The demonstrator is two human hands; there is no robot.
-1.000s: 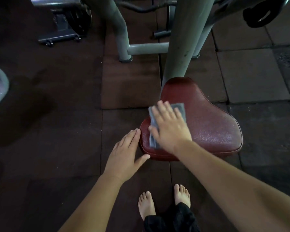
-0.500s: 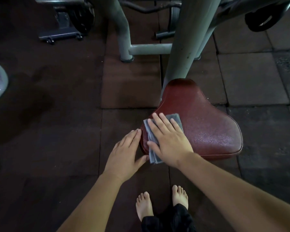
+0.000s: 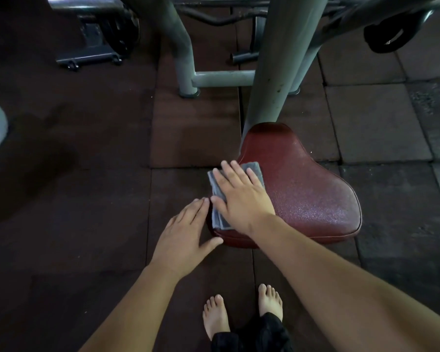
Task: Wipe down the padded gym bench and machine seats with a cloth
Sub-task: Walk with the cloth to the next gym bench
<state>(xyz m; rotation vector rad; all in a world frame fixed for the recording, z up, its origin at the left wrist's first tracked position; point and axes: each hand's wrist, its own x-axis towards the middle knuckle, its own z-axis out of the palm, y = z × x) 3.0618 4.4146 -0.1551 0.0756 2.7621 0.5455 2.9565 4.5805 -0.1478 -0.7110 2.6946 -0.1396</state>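
Now | right hand fingers spread flat atop cloth on seat | left hand straight-fingered alongside

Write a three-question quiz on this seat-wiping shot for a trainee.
1. True or false: the right hand presses the cloth flat on the seat.
2. Which part of the seat is the cloth on? A) its left edge B) its right edge C) its far tip
3. What does the left hand hold?
Key: 1 true; 2 A; 3 nothing.
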